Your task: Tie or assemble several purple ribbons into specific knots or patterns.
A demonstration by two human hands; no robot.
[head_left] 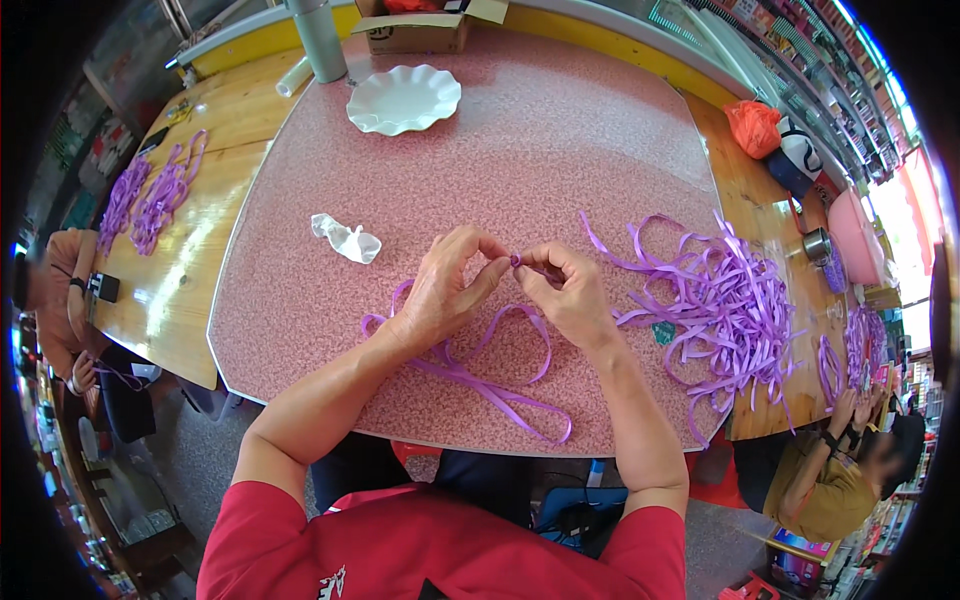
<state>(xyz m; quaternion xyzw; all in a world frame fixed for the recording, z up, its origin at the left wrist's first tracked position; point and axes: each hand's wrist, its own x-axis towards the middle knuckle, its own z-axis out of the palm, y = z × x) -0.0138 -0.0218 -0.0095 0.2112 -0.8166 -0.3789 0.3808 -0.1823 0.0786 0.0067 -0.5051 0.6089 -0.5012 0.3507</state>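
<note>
Over the middle of the pink speckled table, my left hand (455, 275) and my right hand (562, 290) meet fingertip to fingertip. Between them both pinch a purple ribbon (515, 260), bunched into a small dark knot-like spot. Loops of purple ribbon (490, 385) hang below and lie on the tabletop under my forearms. To the right of my right hand spreads a large tangled heap of purple ribbons (730, 310). A crumpled clear plastic wrapper (346, 240) lies left of my left hand. My fingers partly hide the pinched ribbon.
A scalloped white plate (403, 100), a green bottle (318, 45) and a cardboard box (415, 32) stand at the far side. Purple ribbon bundles (165, 195) lie on the wooden table at left. One person (72, 290) sits left, another (835, 470) right. A red bag (752, 128) sits far right.
</note>
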